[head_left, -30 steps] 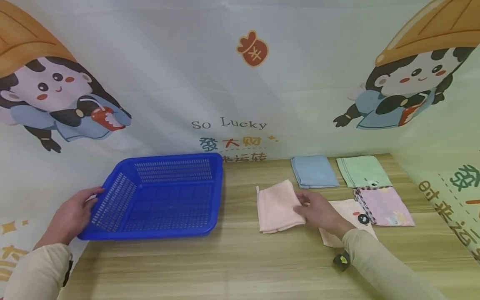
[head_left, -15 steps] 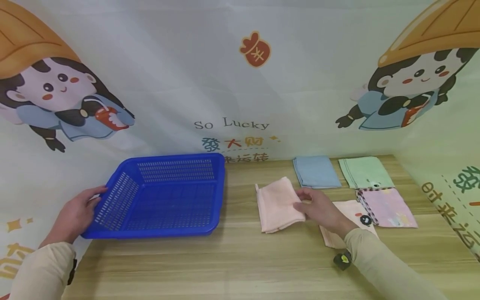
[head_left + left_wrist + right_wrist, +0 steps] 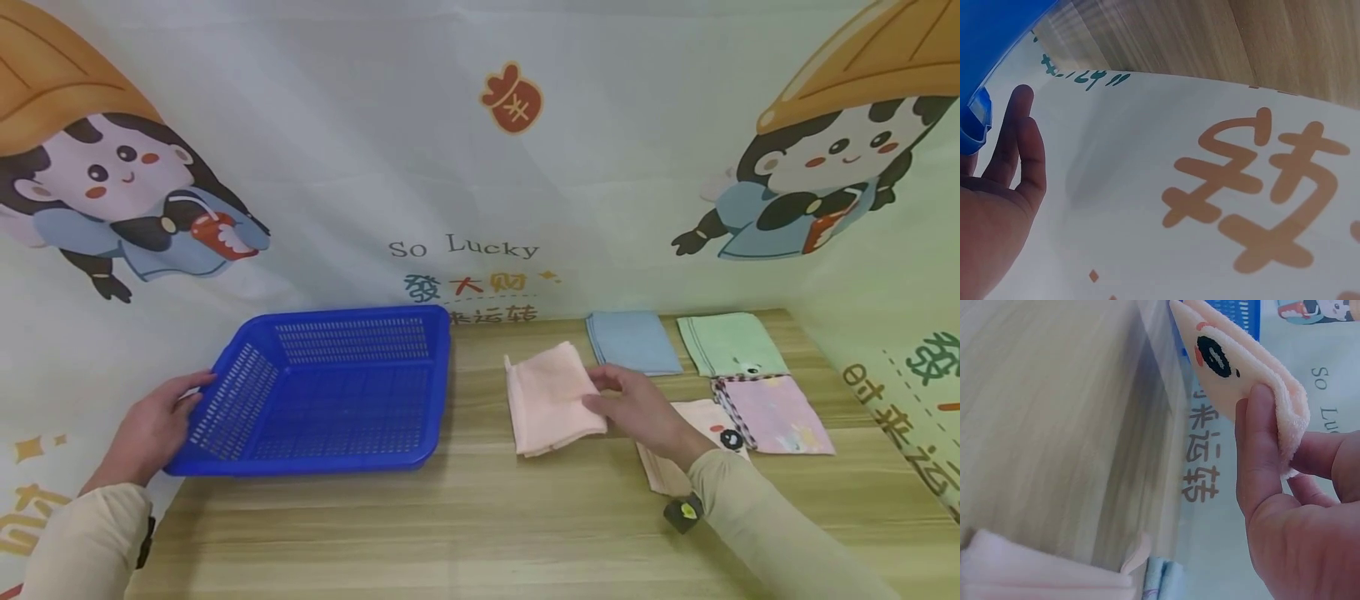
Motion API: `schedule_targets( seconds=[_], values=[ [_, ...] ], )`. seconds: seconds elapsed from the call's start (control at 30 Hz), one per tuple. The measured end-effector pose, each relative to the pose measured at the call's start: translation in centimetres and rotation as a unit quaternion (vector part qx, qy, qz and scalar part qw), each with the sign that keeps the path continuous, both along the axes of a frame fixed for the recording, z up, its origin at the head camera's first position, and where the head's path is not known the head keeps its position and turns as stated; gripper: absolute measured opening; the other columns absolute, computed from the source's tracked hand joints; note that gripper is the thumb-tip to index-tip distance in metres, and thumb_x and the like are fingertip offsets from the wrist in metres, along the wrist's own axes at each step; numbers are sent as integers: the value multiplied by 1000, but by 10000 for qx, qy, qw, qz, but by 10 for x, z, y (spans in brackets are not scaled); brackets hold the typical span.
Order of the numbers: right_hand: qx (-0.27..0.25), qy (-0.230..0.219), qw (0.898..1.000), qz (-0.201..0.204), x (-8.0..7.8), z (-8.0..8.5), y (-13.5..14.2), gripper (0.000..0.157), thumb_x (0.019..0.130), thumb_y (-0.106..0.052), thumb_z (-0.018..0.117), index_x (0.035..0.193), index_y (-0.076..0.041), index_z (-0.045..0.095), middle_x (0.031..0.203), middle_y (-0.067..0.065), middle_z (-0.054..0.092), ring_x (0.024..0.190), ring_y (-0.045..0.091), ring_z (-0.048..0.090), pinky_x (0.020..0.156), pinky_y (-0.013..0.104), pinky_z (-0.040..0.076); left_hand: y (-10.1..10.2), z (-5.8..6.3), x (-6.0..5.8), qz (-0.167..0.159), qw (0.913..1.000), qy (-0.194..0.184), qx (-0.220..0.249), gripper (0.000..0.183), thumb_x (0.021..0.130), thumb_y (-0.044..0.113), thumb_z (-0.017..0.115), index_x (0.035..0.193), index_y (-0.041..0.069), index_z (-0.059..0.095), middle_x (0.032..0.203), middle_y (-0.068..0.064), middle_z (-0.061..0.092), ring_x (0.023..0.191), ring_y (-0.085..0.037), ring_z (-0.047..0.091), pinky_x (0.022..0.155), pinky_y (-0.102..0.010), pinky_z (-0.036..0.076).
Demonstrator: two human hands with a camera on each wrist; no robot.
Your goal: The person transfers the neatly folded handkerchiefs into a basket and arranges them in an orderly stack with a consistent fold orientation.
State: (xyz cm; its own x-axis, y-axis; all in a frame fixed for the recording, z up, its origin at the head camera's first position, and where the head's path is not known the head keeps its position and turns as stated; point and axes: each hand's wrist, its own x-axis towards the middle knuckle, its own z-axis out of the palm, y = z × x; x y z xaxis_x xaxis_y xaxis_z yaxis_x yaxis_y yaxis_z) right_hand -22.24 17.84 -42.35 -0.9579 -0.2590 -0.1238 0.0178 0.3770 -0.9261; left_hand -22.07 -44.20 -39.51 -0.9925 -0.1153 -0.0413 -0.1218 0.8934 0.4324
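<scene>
My left hand (image 3: 150, 433) holds the left rim of a blue plastic basket (image 3: 438, 392). In the left wrist view some of its fingers (image 3: 1032, 150) extend beside the basket's edge (image 3: 1004, 37); the thumb is hidden there. My right hand (image 3: 637, 408) pinches a folded peach washcloth (image 3: 555, 400) by its right edge, thumb on one face and fingers on the other. The right wrist view shows that cloth (image 3: 1241, 375) held tilted above the table, with a black ring and red patches on its underside. Another peach washcloth (image 3: 705, 414) lies partly under my right forearm.
At the back right lie a folded blue cloth (image 3: 633, 343) and a green cloth (image 3: 731, 343). A pink cloth (image 3: 787, 417) with a checked edge sits in front of the green one. Printed fabric walls (image 3: 360, 167) enclose the wooden table (image 3: 420, 533) at the back and sides.
The peach washcloth in my right hand has risen slightly and shifted a little left. My left hand and the basket have stayed nearly still, apart from a small shift of the whole view.
</scene>
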Motion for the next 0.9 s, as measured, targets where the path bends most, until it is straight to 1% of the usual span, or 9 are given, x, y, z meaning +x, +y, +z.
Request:
schedule_targets(
  seconds=[0.13,0.23,0.37,0.57,0.7,0.77,0.9],
  values=[
    [-61,-16,10000,-37,-2,4,-4,45,102,-18,61,143,-2,51,138,23,59,101,22,72,85,35,65,0,0,0,-26,10000,5,-23,50,113,25,26,157,3,33,158,-39,29,138,-65,32,105,-80,32],
    [-230,-50,9997,-72,-4,8,-7,45,102,-19,61,143,-2,51,140,23,57,105,24,71,89,38,64,0,0,0,-12,10000,-10,2,50,113,25,26,158,4,32,158,-38,28,138,-65,32,105,-81,32],
    [-404,-51,9991,-101,-6,14,-9,47,103,-19,61,145,-3,49,144,21,56,109,24,70,93,39,63,0,0,-1,33,10000,-29,36,51,113,26,26,159,4,31,159,-38,28,138,-65,33,105,-81,32],
    [-632,-59,9979,-104,-8,22,-13,53,103,-21,61,149,-3,45,146,22,54,108,23,70,92,37,63,1,0,-2,64,10000,-8,-35,50,113,26,28,159,5,30,159,-38,27,138,-64,33,105,-80,33],
    [-796,-102,9967,-138,-9,25,-16,55,103,-20,61,151,-3,42,149,22,52,110,23,69,95,38,62,1,0,-2,85,9999,-18,-54,50,113,25,27,159,5,31,159,-38,27,138,-64,32,106,-80,32],
    [-933,-141,9954,-147,-10,27,-17,56,103,-19,61,152,-3,40,150,22,51,111,23,69,96,38,62,1,0,-1,97,9999,-27,-53,50,113,26,27,159,5,30,159,-38,27,138,-64,32,106,-80,32],
    [-1252,-209,9917,-178,-11,30,-18,55,103,-15,59,153,-2,39,150,23,50,110,21,69,93,35,63,1,-2,-1,68,10000,43,-56,50,113,25,26,158,5,32,159,-37,28,138,-64,33,106,-80,32]
  ],
)
